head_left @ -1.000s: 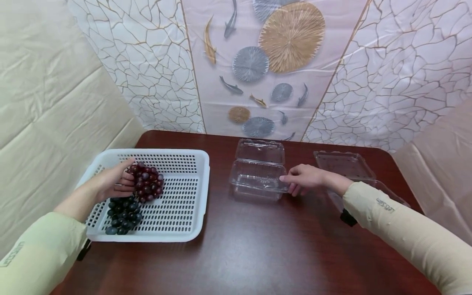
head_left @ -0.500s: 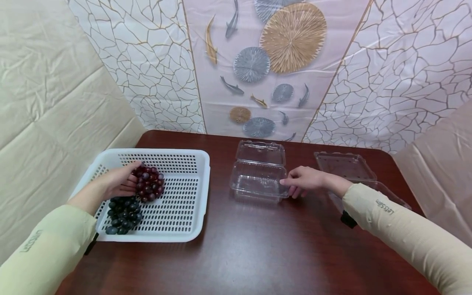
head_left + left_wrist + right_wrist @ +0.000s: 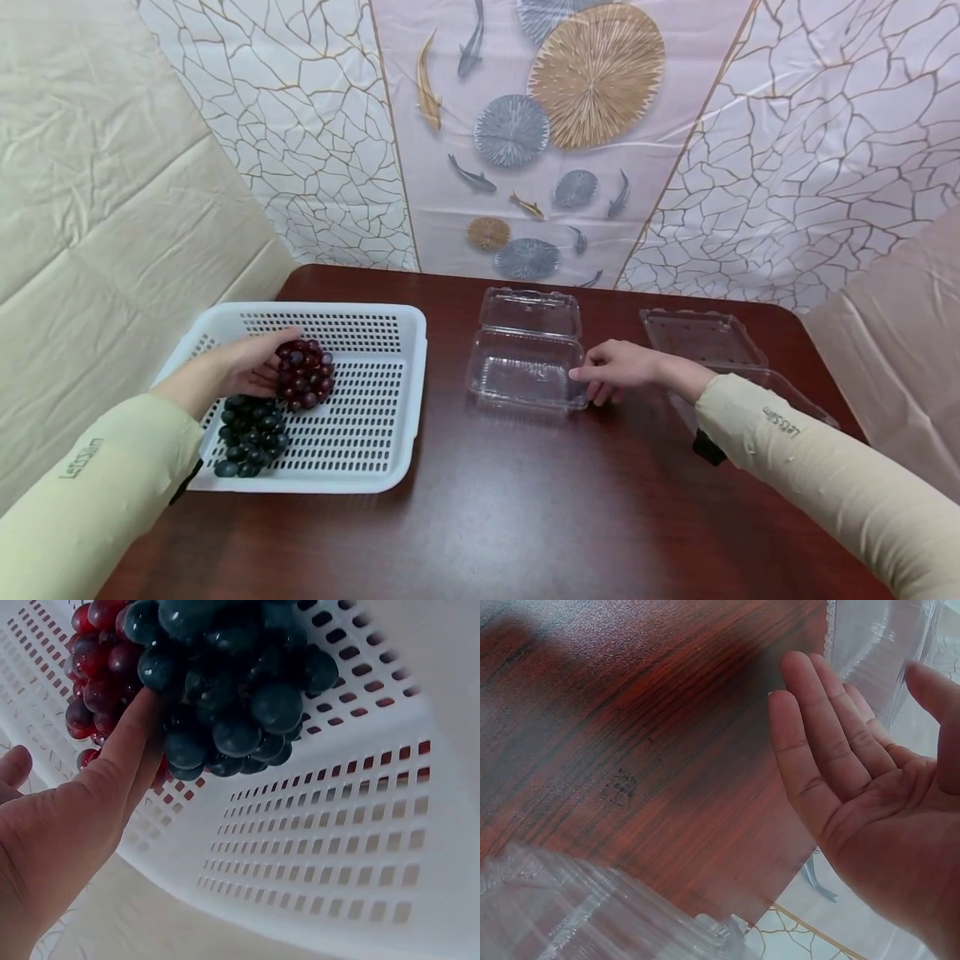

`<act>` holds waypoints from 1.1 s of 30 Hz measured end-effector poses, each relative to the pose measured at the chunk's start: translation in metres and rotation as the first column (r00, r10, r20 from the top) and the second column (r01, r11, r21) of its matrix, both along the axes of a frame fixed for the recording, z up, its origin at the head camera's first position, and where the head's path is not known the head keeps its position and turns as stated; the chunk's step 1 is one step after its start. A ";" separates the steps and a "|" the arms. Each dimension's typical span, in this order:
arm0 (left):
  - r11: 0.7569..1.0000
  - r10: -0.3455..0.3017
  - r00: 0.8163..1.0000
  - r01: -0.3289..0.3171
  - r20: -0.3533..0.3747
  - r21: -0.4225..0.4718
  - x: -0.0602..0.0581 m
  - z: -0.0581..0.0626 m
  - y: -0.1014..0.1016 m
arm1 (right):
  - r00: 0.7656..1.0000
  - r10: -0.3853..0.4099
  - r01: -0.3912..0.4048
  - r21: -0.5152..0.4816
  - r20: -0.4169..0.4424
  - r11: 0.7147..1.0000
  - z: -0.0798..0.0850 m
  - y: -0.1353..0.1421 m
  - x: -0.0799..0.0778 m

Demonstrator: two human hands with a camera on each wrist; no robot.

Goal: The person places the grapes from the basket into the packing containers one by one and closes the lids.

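A white perforated basket (image 3: 414,379) on the left holds a bunch of red grapes (image 3: 309,379) and a bunch of dark grapes (image 3: 255,435). My left hand (image 3: 243,365) reaches over the basket's left side to the red bunch, thumb held apart. In the left wrist view its extended fingers pass between the red grapes (image 3: 97,664) and the dark grapes (image 3: 232,712), fingertips partly hidden. Centrally, a hinged clear plastic container (image 3: 517,367) lies with its lid raised at the back. My right hand (image 3: 626,364) is at its right edge, fingers (image 3: 832,742) loosely extended and thumb apart.
A second clear plastic container (image 3: 705,337), lid open, lies at the right, partly behind the right forearm. The dark wooden table (image 3: 495,508) has rounded back corners. Patterned wall covering (image 3: 487,142) rises right behind it.
My left hand has moved right and slightly down, in against the red grapes. The right hand stays by the central container, which has shifted very slightly.
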State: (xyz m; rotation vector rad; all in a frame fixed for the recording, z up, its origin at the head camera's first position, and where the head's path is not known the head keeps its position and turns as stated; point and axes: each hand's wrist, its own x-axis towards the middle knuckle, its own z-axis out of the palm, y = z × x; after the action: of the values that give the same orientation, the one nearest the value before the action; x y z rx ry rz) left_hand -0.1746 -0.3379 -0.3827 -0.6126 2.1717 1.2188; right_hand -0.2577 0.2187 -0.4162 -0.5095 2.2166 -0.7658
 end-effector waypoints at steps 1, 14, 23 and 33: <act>1.000 -0.001 1.000 0.001 0.004 -0.005 -0.001 0.000 0.000 | 1.000 0.002 -0.002 0.000 -0.001 1.000 0.000 0.000 0.000; 0.999 -0.010 0.997 0.014 0.079 -0.044 -0.009 -0.002 0.005 | 1.000 -0.005 0.005 -0.002 0.010 1.000 -0.002 0.000 0.001; 0.998 -0.029 0.996 0.034 0.080 -0.058 -0.012 -0.003 0.013 | 1.000 -0.007 0.007 -0.003 0.016 1.000 -0.005 0.000 0.000; 0.984 -0.006 0.998 0.017 0.059 -0.179 -0.024 -0.013 0.024 | 1.000 0.002 -0.002 0.003 0.005 1.000 -0.005 -0.001 -0.001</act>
State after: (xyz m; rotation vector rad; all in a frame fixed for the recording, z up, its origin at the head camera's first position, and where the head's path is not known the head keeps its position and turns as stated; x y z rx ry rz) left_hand -0.1984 -0.3135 -0.3953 -0.6997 2.2478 0.9929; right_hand -0.2589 0.2180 -0.4211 -0.5081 2.2124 -0.7620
